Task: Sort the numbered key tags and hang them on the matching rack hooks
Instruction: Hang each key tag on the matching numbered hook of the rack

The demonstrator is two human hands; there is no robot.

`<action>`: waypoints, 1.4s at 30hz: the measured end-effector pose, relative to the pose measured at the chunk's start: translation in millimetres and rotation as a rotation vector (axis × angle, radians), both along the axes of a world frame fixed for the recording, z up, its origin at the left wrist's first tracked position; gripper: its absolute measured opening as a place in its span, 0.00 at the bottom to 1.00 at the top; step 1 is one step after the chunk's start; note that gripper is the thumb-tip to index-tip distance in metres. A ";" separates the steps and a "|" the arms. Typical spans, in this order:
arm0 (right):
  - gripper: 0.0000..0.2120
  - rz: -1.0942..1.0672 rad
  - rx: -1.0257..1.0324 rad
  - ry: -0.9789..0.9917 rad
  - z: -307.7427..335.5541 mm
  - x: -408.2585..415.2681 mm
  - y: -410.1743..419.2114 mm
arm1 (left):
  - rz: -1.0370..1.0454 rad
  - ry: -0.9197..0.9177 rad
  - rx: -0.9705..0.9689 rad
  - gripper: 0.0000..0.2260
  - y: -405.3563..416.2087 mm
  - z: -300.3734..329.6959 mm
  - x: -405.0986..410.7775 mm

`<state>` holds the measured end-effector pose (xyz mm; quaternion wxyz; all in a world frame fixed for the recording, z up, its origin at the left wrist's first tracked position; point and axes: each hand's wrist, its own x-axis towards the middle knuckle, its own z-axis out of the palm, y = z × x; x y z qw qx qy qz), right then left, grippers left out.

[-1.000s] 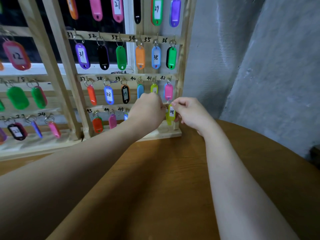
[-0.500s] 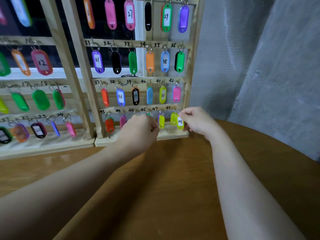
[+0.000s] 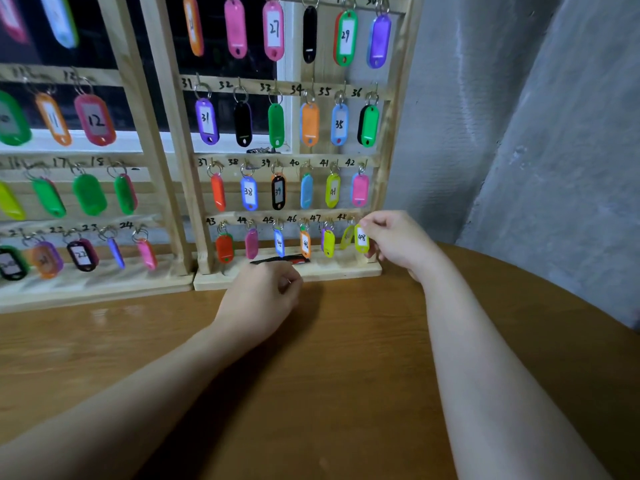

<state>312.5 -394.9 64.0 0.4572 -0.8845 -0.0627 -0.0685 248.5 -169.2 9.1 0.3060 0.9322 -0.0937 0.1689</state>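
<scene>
While the two bare forearms stretch out over the round brown wooden desk, the left hand hovers low above it with fingers curled loosely in; whether it holds anything I cannot tell, though something small glints at the fingertips. Just past it, a flat black-and-red strip lies on the base of the pale wooden hook rack. Over to the right hand now: thumb and forefinger pinch the top of the yellow-green plastic key tag marked 48, right at the end of the bottom row by the handwritten 48. That pinch up at the ring end looks meant to steer the ring onto the hook while the body dangles free. Long axis near vertical, ring end up, white label facing the camera. Whether the ring is on the hook I cannot tell; the fingers hide it. Just to its left hangs a second yellow-green tag, tilted. Beyond, rows 37 to 42 and 31 to 36 all carry tags.
</scene>
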 end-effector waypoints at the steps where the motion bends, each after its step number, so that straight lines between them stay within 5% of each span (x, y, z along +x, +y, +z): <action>1: 0.11 0.002 -0.010 0.015 -3.3 0.7 0.7 | 0.002 -0.009 0.002 0.06 1.5 -2.4 -0.5; 9: 0.15 0.049 0.088 0.112 -12.9 3.6 -4.2 | -0.062 -0.035 -0.032 0.03 13.5 -18.4 0.6; 14: 0.19 -0.009 -0.520 0.315 0.9 -9.6 -4.4 | -0.154 -0.071 0.117 0.04 47.1 -21.5 -14.4; 16: 0.18 0.013 -0.602 0.330 6.8 -20.1 8.2 | -0.145 -0.075 0.167 0.04 72.0 -20.6 -24.3; 20: 0.18 0.057 -0.589 0.286 -3.2 -40.3 34.8 | -0.080 0.021 0.277 0.25 113.8 -16.7 -50.2; 23: 0.17 -0.026 -0.505 0.037 -28.5 -63.7 53.2 | -0.065 0.188 0.419 0.43 128.3 -17.5 -72.3; 26: 0.13 -0.068 -0.513 -0.156 -49.9 -90.5 72.8 | -0.072 0.292 0.450 0.48 133.3 -18.2 -88.7; 34: 0.06 0.003 -0.542 -0.319 -85.2 -110.4 94.5 | -0.032 0.325 0.481 0.45 126.3 -12.8 -100.3; 42: 0.26 0.115 -0.745 -0.251 -68.7 -86.4 117.5 | -0.028 0.292 0.479 0.35 127.2 -15.0 -100.3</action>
